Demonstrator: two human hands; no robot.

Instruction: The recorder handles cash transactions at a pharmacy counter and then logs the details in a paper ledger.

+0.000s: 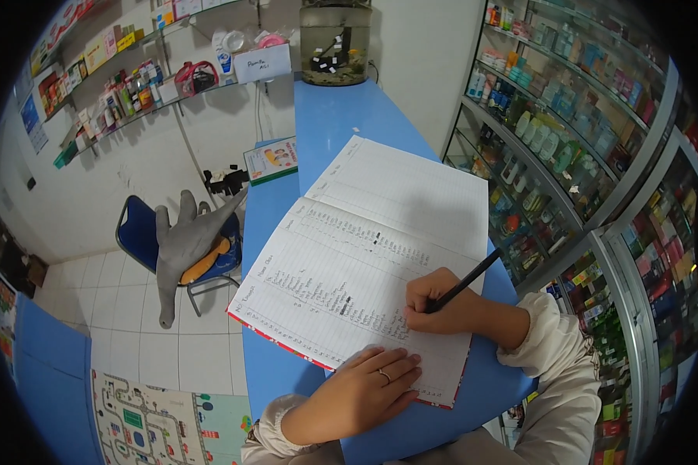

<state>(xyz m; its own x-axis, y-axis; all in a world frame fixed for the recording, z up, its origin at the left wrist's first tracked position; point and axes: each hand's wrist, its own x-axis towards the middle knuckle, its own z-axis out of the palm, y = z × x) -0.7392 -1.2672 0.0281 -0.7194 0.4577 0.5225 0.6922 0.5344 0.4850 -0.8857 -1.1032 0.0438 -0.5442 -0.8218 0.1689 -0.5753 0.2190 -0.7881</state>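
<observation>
A large ruled notebook [434, 194] lies spread on the blue table [349, 116], turned at a slant. Handwritten columns fill part of its nearer page, and the farther page is mostly blank lines. My right hand [442, 302] grips a black pen [473, 275], its fingers resting on the nearer page beside the last written rows. The pen's tip is hidden behind those fingers. Flat across the notebook's near edge lies my left hand [364, 391], fingers stretched out, a ring on one of them. A red patterned cover shows along the notebook's edge.
A fish tank [333, 46] stands at the table's far end. Left of the table are a green-edged booklet [271, 160] and a blue chair [139, 232] holding a grey plush toy [186, 240]. Glass shelves of bottles [551, 116] rise close on the right.
</observation>
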